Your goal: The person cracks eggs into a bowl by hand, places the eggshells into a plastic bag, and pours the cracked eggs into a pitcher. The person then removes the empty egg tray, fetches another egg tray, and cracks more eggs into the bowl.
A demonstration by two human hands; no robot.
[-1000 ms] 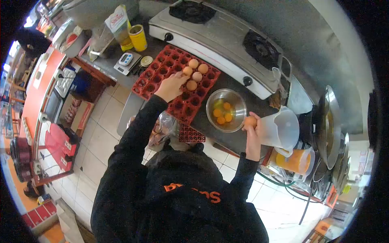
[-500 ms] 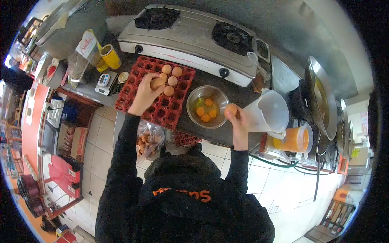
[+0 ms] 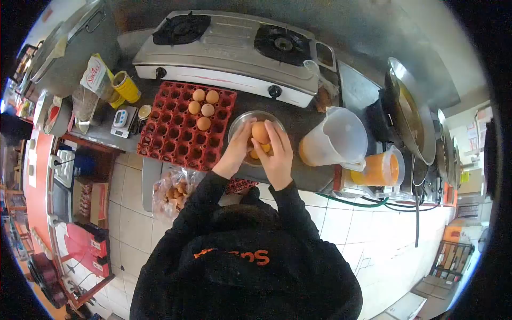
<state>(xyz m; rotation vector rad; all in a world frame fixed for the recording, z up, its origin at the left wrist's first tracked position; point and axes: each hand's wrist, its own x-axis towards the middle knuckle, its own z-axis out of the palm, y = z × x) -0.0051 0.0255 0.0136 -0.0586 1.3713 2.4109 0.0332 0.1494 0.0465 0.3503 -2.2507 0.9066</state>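
A brown egg (image 3: 260,132) is between my two hands, above the steel bowl (image 3: 238,118). My left hand (image 3: 239,146) curls against the egg's left side, and my right hand (image 3: 278,156) has its fingers around the right side. Whether the shell is cracked I cannot tell. Below the hands, orange egg yolks (image 3: 256,153) show in the bowl; the hands cover much of it. Left of the bowl lies a red egg tray (image 3: 176,136), with several brown eggs (image 3: 203,124) towards its upper right and many bare cups.
A two-burner stove (image 3: 229,58) stands behind the tray and bowl. On the right are a translucent pitcher (image 3: 341,141), a jug of orange liquid (image 3: 378,169) and large pans (image 3: 410,117). At the left sit a small scale (image 3: 122,120) and a yellow can (image 3: 126,87). A bag of eggshells (image 3: 173,194) hangs below the tray.
My left hand has moved right from the egg tray to the bowl. My right hand has moved left with its egg from beside the rim to over the bowl. The whole view has shifted slightly.
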